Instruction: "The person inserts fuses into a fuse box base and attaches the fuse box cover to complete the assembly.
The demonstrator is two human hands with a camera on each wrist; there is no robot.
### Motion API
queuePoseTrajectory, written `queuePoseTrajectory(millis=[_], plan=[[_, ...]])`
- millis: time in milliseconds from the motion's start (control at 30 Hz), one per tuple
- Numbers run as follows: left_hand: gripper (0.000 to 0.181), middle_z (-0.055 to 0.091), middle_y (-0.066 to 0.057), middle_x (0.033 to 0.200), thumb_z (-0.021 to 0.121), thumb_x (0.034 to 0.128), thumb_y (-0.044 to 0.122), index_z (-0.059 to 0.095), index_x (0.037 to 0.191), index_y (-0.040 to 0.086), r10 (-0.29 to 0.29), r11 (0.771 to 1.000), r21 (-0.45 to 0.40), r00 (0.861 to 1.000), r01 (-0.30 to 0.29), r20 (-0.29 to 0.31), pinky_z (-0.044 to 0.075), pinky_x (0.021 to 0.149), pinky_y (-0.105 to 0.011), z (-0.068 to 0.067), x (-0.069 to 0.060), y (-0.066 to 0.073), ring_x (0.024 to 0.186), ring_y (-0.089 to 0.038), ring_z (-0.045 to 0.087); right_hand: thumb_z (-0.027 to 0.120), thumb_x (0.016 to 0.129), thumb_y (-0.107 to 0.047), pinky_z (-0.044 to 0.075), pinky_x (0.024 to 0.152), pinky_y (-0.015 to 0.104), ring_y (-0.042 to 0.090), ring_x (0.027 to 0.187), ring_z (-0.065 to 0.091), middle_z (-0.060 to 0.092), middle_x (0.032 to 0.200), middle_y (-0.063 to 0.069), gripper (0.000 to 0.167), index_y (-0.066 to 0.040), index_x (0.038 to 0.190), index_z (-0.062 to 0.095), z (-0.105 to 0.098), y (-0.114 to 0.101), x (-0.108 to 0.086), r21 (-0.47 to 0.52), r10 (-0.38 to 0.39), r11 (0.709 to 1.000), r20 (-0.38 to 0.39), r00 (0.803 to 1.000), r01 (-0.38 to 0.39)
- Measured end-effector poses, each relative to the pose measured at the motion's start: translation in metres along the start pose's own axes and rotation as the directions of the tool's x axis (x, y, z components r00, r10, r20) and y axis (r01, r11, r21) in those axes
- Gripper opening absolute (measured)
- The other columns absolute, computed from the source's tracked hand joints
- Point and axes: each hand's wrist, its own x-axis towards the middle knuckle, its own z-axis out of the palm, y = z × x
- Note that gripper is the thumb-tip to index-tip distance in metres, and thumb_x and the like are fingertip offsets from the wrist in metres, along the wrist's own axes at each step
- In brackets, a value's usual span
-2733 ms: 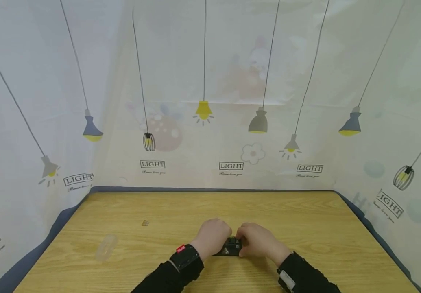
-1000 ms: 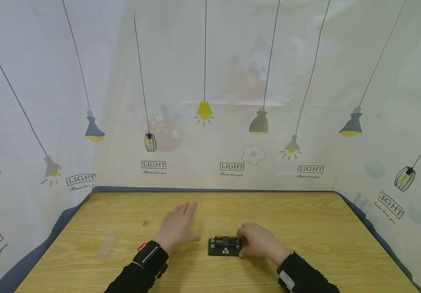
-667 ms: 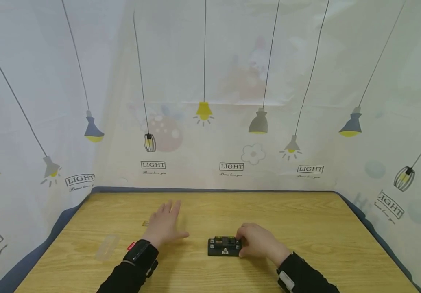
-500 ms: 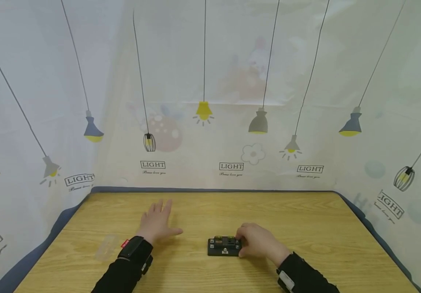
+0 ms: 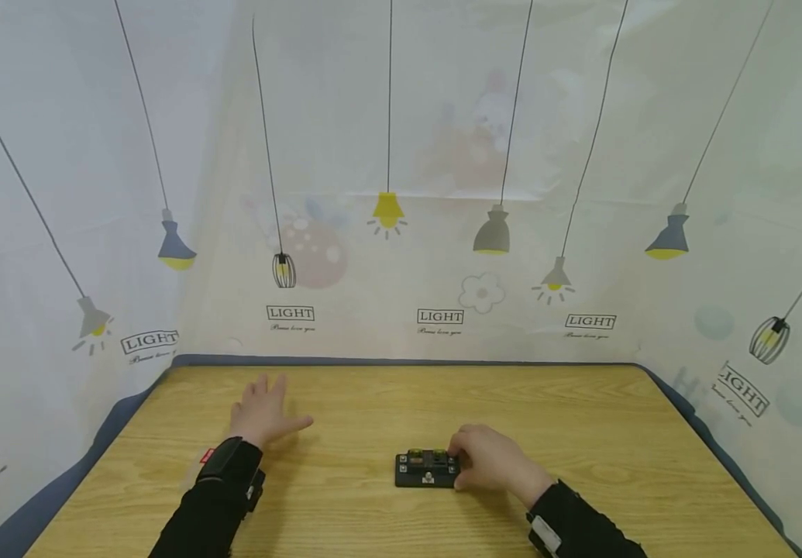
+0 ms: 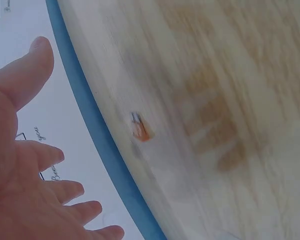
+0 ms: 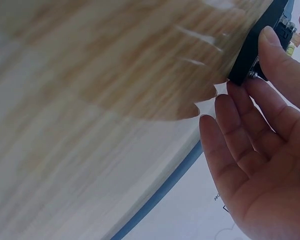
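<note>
In the head view a black device [image 5: 425, 473] sits low in the frame, just right of centre, on the wooden table [image 5: 366, 527]; the right hand [image 5: 494, 459], at the device's right end, pinches it between thumb and fingers; the left hand [image 5: 263, 412], in the lower left of the frame, has its fingers spread and grasps nothing; in the left wrist view a small orange-and-silver piece [image 6: 140, 128] lies near mid-frame, apart from that hand's fingertips; a lamp-printed sheet [image 5: 345, 116] fills the head view's upper part.
</note>
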Motion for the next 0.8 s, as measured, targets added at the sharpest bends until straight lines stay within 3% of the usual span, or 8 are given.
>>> queuePoseTrajectory(millis=[233,500,800], plan=[[0.089,0.024,-0.04,0.149,0.072,0.0857,0.047,0.035,0.147,-0.007,-0.051,0.998,-0.024,0.999,0.051,0.008,0.026,0.098,-0.074,-0.01,0.001,-0.004,0.133,-0.06,0.024,0.09,0.071,-0.02,0.051,0.081,0.039,0.015,0.086,0.058,0.062,0.094,-0.003,0.035,-0.01,0.099,0.071,-0.001,0.0,0.0,0.002,0.004,1.0,0.003,1.0,-0.004],[0.074,0.044,-0.038,0.136,0.07,0.0897,0.037,0.044,0.137,-0.013,-0.085,0.996,0.001,0.996,0.085,-0.032,0.042,0.091,-0.065,-0.013,0.006,-0.005,0.119,-0.056,0.046,0.09,0.071,-0.02,0.051,0.083,0.039,0.016,0.087,0.058,0.062,0.094,-0.003,0.035,-0.01,0.099,0.071,0.0,0.0,0.001,-0.004,0.008,1.0,0.004,1.0,-0.008],[0.059,0.056,-0.034,0.125,0.071,0.0897,0.028,0.054,0.13,-0.012,-0.158,0.987,-0.032,0.987,0.157,-0.026,0.048,0.086,-0.059,-0.015,0.005,-0.004,0.111,-0.051,0.055,0.09,0.072,-0.022,0.051,0.083,0.039,0.015,0.087,0.058,0.062,0.094,-0.004,0.035,-0.011,0.1,0.071,0.002,0.001,0.002,-0.01,0.019,1.0,0.008,1.0,-0.019]])
